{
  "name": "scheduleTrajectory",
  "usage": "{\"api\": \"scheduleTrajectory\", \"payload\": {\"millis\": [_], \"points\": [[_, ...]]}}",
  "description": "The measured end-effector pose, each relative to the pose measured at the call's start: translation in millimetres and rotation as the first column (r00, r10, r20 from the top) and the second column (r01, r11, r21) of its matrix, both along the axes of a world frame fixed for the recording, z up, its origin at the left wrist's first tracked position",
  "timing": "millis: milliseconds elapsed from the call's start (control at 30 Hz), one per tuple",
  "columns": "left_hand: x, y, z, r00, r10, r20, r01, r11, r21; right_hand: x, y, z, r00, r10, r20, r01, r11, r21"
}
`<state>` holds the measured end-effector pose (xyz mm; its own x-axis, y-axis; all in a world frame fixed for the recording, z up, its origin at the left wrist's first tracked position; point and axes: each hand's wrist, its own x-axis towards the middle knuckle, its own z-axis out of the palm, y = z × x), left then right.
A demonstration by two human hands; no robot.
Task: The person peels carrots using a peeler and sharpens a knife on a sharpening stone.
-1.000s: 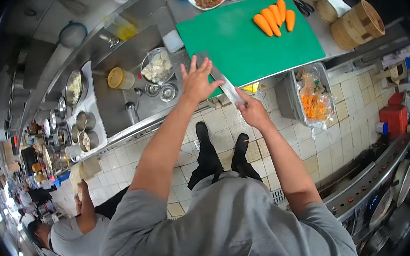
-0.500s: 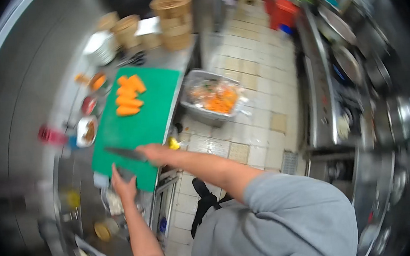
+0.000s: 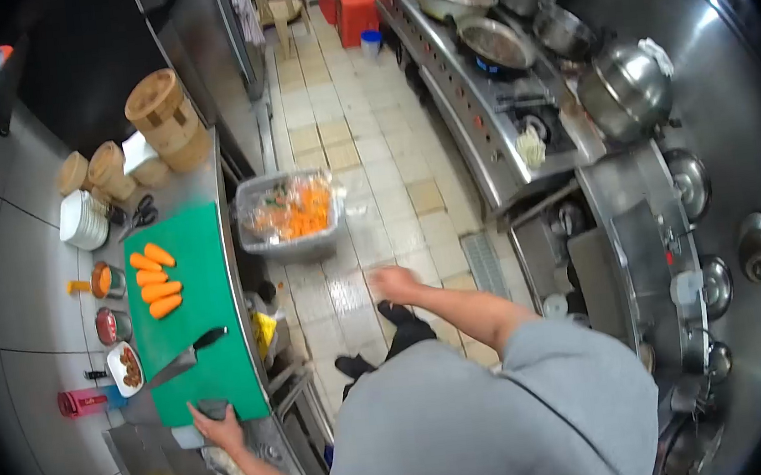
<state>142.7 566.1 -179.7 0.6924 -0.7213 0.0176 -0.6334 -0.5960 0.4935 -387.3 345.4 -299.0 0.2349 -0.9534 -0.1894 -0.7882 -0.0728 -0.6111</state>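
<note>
At the near end of the green cutting board, my left hand has its thumb and fingers closed around the sides of a small dark grey block. A kitchen knife with a black handle lies flat across the board, its handle toward the right edge. Farther up the board rest several peeled carrots. My right hand is out over the tiled floor, away from the counter; motion blurs its fingers, and no object shows in it.
A grey bin with orange scraps stands on the floor right of the counter. Bamboo steamers, scissors and a small white dish line the counter. A stove with pans runs along the right.
My right hand has let go of the knife, which now lies on the board, and has swung right over the floor. My left hand stays at the dark block. The view has turned rightward.
</note>
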Motion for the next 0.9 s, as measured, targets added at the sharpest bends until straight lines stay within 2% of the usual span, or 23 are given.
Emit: {"api": "scheduleTrajectory", "payload": {"millis": [33, 67, 100, 133, 167, 200, 233, 300, 367, 433, 500, 533, 600, 633, 667, 700, 733, 767, 833, 867, 900], "points": [[15.4, 0.6, -14.7, 0.998, -0.046, -0.046, 0.043, 0.998, -0.055, -85.4, -3.1, -28.0, 0.958, -0.223, -0.183, 0.252, 0.956, 0.154], [-0.3, -10.7, 4.4, 0.998, 0.000, -0.068, 0.001, 1.000, 0.021, -200.5, -7.4, -129.0, 0.890, -0.285, -0.356, 0.286, 0.957, -0.051], [-14.6, -17.5, 28.8, 0.996, 0.048, -0.077, -0.039, 0.993, 0.111, -272.4, -14.0, -103.9, 0.729, -0.376, -0.572, 0.439, 0.898, -0.031], [-8.3, -17.4, 27.0, 0.997, 0.041, -0.060, -0.035, 0.993, 0.109, -317.6, -15.7, -29.1, 0.693, -0.589, -0.415, 0.643, 0.766, -0.014], [3.5, -14.3, 19.6, 1.000, 0.021, 0.010, -0.022, 0.990, 0.140, -353.7, -26.6, 15.7, 0.621, -0.727, -0.293, 0.728, 0.673, -0.127], [2.5, -19.8, 16.0, 0.997, -0.003, 0.074, -0.010, 0.985, 0.170, -411.2, -49.1, 3.8, 0.542, -0.783, -0.305, 0.749, 0.615, -0.249], [-11.4, -30.0, 17.4, 0.997, -0.010, 0.081, -0.004, 0.986, 0.164, -449.9, -65.7, 20.2, 0.578, -0.787, -0.217, 0.750, 0.617, -0.239], [-49.2, -47.6, 35.4, 0.946, 0.195, 0.258, -0.227, 0.969, 0.100, -485.3, -100.1, 66.9, 0.465, -0.876, -0.124, 0.848, 0.482, -0.223], [-103.7, -72.8, 46.7, 0.923, 0.229, 0.309, -0.258, 0.965, 0.055, -513.4, -120.9, 85.9, 0.443, -0.878, -0.182, 0.841, 0.478, -0.255], [-140.6, -90.8, 38.9, 0.937, 0.006, 0.349, 0.038, 0.992, -0.119, -543.6, -131.8, 79.9, 0.421, -0.874, -0.243, 0.831, 0.479, -0.284], [-206.2, -128.3, 53.0, 0.951, -0.145, 0.274, 0.195, 0.967, -0.164, -562.7, -137.9, 66.7, 0.450, -0.760, -0.469, 0.611, 0.645, -0.459], [-240.3, -149.1, 59.5, 0.942, -0.205, 0.266, 0.255, 0.952, -0.170, -566.1, -146.6, 67.8, 0.460, -0.761, -0.457, 0.610, 0.645, -0.460], [-291.0, -185.6, 70.5, 0.915, -0.370, 0.164, 0.394, 0.905, -0.158, -561.3, -160.2, 86.5, 0.626, -0.578, -0.523, 0.392, 0.813, -0.430], [-316.3, -201.6, 77.1, 0.888, -0.452, 0.088, 0.460, 0.873, -0.160, -553.0, -167.3, 92.1, 0.637, -0.570, -0.519, 0.383, 0.818, -0.429], [-344.8, -217.5, 84.1, 0.854, -0.520, 0.011, 0.514, 0.840, -0.171, -539.4, -179.1, 99.9, 0.793, -0.550, -0.261, 0.443, 0.815, -0.373], [-377.1, -233.4, 96.7, 0.813, -0.575, -0.089, 0.554, 0.811, -0.188, -518.6, -188.2, 109.7, 0.868, -0.495, 0.027, 0.481, 0.827, -0.293], [-410.4, -249.3, 112.9, 0.758, -0.645, -0.097, 0.623, 0.760, -0.185, -488.7, -185.5, 136.9, 0.876, -0.423, 0.229, 0.470, 0.855, -0.219], [-442.2, -264.4, 127.1, 0.697, -0.689, -0.201, 0.651, 0.725, -0.227, -456.2, -180.5, 165.7, 0.837, -0.349, 0.422, 0.443, 0.885, -0.146], [-494.7, -292.4, 137.1, 0.574, -0.776, -0.261, 0.724, 0.630, -0.280, -402.9, -181.9, 184.5, 0.668, -0.236, 0.706, 0.286, 0.957, 0.049], [-521.2, -305.9, 143.6, 0.484, -0.844, -0.230, 0.796, 0.534, -0.283, -381.6, -185.1, 191.3, 0.689, -0.142, 0.710, 0.144, 0.988, 0.058], [-546.9, -317.5, 144.9, 0.447, -0.866, -0.224, 0.814, 0.497, -0.301, -360.6, -186.7, 197.7, 0.696, -0.053, 0.716, 0.005, 0.998, 0.068]]}}
